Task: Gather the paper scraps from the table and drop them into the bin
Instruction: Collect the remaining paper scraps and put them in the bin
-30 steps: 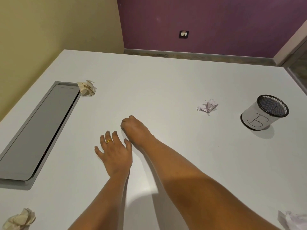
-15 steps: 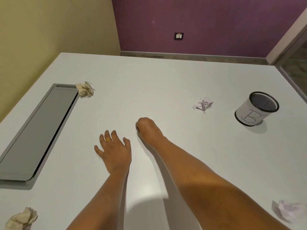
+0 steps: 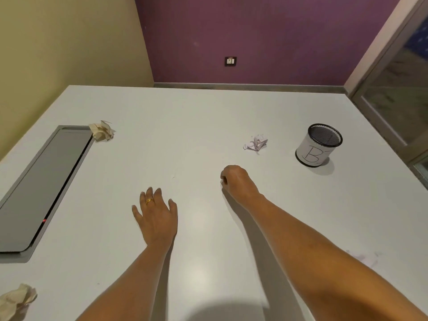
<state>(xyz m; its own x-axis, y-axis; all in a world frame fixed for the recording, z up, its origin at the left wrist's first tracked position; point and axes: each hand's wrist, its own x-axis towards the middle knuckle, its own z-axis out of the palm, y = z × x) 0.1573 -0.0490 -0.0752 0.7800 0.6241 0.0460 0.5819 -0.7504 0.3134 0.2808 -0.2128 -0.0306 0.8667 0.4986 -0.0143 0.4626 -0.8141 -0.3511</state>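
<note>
Right hand (image 3: 236,181): curled fingers hide all but a white speck (image 3: 222,181).
Beige scrap (image 3: 16,301): cut off by the left edge.
Pale scrap (image 3: 364,258): blurred, partly behind the right forearm (image 3: 312,251).

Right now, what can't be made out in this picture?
Head view only.
Right hand: curled fingers face down, so its back hides whether it holds a scrap.
Bin: inside too dark to see; lettering wraps out of sight.
Tan scrap, near left corner: cut off by the frame edge.
Pale scrap beside the right forearm: blurred.
</note>
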